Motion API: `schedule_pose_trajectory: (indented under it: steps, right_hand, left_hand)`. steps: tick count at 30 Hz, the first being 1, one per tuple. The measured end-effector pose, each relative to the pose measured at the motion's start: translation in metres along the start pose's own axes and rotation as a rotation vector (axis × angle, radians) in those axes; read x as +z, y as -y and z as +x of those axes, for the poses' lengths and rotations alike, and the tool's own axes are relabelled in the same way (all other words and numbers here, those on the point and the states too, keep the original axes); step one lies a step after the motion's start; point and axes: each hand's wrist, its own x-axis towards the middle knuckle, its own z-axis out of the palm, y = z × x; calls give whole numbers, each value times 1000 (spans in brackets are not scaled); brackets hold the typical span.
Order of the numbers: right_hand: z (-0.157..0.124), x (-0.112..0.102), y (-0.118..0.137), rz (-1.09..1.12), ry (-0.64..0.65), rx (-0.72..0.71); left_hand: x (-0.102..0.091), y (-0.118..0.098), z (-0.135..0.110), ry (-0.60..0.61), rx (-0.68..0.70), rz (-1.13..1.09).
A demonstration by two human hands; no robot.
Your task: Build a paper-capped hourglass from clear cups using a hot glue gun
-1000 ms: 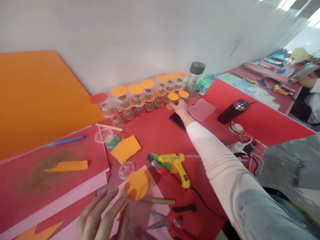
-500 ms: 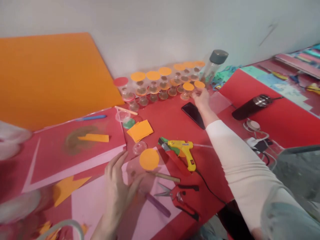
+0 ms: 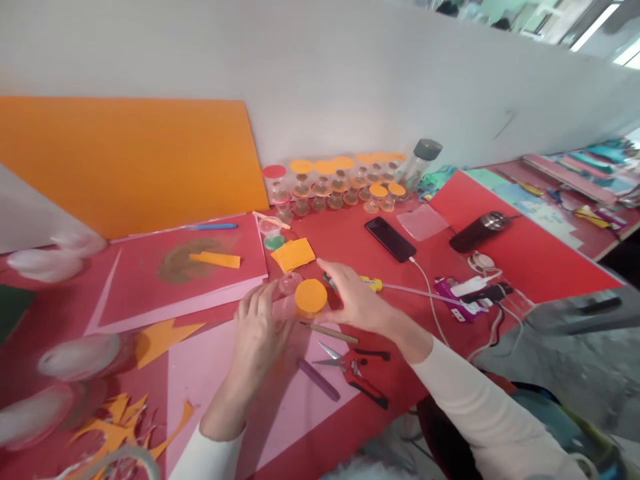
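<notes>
A pale wall [image 3: 170,53] runs along the far side of the room, and below it a red surface [image 3: 343,230] is crowded with craft bits. From where I stand, the thing that matters is the orange circle [image 3: 311,297], face up in the gap between the person's two hands. It is round, so no long way to it; what counts is which side each hand comes from. The right hand [image 3: 357,300] is the nearer, spread wide, thumb and fingers well apart at the circle's right edge; I can't tell if skin meets it. The left hand [image 3: 260,327] sits on the other side, a bit farther off and closer to the body, its fingers bent; whether they pinch anything I can't make out.

A clear plastic cup [image 3: 290,285] lies just beyond the left fingertips, next to the circle. Nearer the body than the circle, a wooden stick [image 3: 333,332] slants away to the right, with a purple stick [image 3: 319,380] and red-handled scissors [image 3: 361,377] closer still. Beyond both hands are orange paper squares [image 3: 294,255]; a yellow glue gun [image 3: 373,285] is mostly hidden behind the right hand. Farther out, ahead of the right hand, lies a phone [image 3: 390,239].
</notes>
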Motion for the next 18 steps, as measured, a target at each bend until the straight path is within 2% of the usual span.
schedule_pose_trajectory:
  steps: [5,9,11,14,18]
  right_hand:
    - [4,35,5,-91,-55,28]
    - [8,45,9,-2,-123,40]
    - [10,37,12,26,-149,42]
    - [23,5,3,15,-208,63]
    - [66,-47,-48,-122,-454,182]
  left_hand:
    - [-2,-4,1,-23,-73,12]
    - [-3,0,1,-44,-95,10]
    - [-3,3,0,-59,-78,17]
    - [-5,6,0,-42,-71,32]
    - [-6,11,-2,-22,-56,34]
